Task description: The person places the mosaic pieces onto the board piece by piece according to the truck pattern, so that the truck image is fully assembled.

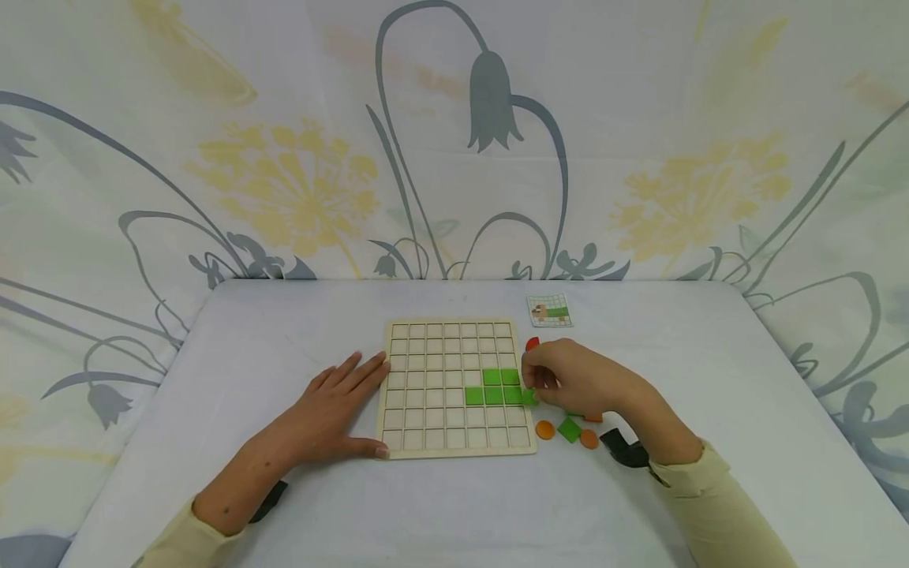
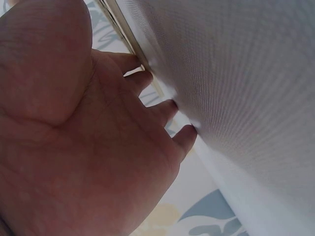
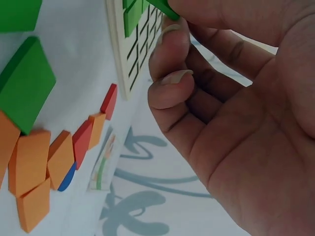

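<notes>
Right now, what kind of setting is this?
Likely a staged tabletop puzzle station, not a home: a white-covered table, a floral cloth backdrop, and a wooden grid board with a pattern card beside it.

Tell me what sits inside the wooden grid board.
The wooden grid board holds five green square tiles in two rows near its right edge. The right hand pinches another green tile at that edge and may hide cells there. Other cells look bare.

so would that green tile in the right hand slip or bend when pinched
The green tile looks thick, flat and square-edged, so it is probably stiff and light. The right hand pinches it by fingertips alone, so grip seems easy. Its flat faces shouldn't roll.
</notes>
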### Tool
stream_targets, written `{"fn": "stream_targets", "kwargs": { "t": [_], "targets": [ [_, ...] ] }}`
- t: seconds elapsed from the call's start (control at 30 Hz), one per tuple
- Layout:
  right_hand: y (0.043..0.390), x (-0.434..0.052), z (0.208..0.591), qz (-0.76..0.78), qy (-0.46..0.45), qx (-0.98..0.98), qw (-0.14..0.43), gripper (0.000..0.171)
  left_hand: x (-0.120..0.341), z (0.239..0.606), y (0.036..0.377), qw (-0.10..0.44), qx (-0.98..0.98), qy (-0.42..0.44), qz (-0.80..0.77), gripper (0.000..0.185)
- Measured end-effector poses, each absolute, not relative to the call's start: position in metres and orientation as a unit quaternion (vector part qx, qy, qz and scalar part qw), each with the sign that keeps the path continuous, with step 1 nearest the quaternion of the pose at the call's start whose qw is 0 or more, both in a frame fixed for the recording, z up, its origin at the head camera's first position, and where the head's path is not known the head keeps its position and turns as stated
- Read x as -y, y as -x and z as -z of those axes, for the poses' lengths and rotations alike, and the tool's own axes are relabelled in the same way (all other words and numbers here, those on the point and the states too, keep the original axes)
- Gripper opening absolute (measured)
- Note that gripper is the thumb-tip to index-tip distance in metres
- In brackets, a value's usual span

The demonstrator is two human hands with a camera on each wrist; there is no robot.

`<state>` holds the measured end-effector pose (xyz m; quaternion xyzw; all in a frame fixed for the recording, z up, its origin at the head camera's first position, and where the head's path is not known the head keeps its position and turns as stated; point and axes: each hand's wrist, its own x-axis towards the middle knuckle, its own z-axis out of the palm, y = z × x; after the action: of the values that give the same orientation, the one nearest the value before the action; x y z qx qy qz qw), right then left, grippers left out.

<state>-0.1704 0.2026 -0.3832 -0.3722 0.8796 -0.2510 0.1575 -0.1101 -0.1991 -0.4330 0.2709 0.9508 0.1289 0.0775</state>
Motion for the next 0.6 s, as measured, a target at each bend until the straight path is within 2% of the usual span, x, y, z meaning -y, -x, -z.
{"fn": "stream_targets", "kwargs": {
  "t": [0.23,0.6],
  "targets": [
    [0.173,-0.189,0.384,0.272,0.379,-0.877,0.112,0.015,0.199,0.434,0.11,0.081,-0.95,-0.271,-0.133,0.12],
    [0.177,-0.161,0.402,0.327,0.342,-0.879,0.055,0.012,0.2,0.432,0.109,0.084,-0.951,-0.268,-0.133,0.118]
  ]
}}
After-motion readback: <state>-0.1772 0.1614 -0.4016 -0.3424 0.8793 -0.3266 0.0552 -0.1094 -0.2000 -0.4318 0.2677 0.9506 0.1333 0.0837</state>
